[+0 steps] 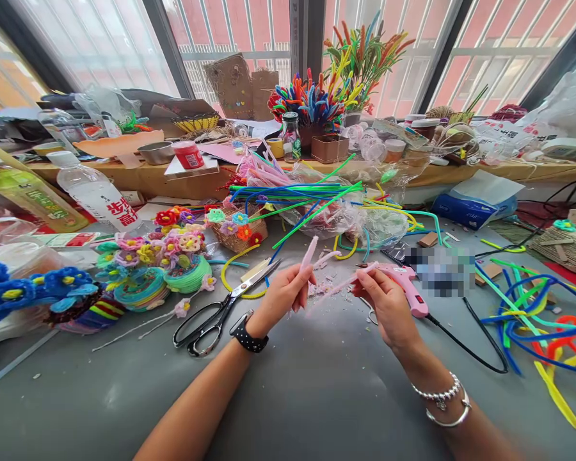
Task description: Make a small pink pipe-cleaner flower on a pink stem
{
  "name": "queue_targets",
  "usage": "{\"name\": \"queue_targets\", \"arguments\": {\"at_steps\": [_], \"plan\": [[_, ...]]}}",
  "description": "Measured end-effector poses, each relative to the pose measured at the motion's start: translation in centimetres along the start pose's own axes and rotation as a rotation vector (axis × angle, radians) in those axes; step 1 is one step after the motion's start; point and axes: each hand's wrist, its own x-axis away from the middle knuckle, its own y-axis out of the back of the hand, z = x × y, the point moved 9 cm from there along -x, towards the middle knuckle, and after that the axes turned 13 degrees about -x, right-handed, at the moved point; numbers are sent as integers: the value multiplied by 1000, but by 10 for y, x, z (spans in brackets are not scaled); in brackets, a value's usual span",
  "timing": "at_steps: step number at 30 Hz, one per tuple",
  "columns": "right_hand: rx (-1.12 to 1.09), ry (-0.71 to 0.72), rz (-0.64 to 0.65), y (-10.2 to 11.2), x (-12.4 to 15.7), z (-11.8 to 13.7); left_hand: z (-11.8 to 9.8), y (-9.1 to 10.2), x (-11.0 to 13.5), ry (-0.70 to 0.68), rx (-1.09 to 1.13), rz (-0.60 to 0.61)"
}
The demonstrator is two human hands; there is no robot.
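Note:
My left hand (288, 288), with a dark dotted watch band on the wrist, is closed around pale pink pipe cleaners (309, 253) whose ends stick up above the thumb. My right hand (384, 301) pinches the end of a pale pink pipe cleaner (340, 288) that slants down toward the left hand. Whether both hands hold the same stem, I cannot tell. Just behind the right hand lies a pink glue gun (415, 299) with a black cord. Black-handled scissors (228, 307) lie left of my left wrist, blades pointing away.
Pipe-cleaner flowers in round pots (187, 274) stand at the left, beside bottles (96, 192). A bundle of green and blue pipe cleaners (307, 192) lies at the back. Loose coloured stems (532, 307) tangle at the right, near a blue tissue pack (475, 205).

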Motion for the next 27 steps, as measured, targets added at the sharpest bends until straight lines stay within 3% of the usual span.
{"name": "queue_targets", "arguments": {"at_steps": [6,10,13,16,21,24,27], "plan": [[-122,10,-105,11,-2,12,-5,36,-4,-98,-256,-221],[-76,30,-114,13,-1,16,-9,54,-3,-116,-791,-350],[-48,41,-97,10,0,16,2,49,-5,-57,-1173,-263],[-54,29,-85,9,0,13,12,44,-6,-6,-1302,-191],[-65,6,-78,6,1,11,1,42,-5,-85,-1249,-242],[-67,13,-77,4,2,12,-17,31,-1,-254,-919,-233],[-53,27,-88,5,2,12,-18,5,2,-281,-465,-33]]}}
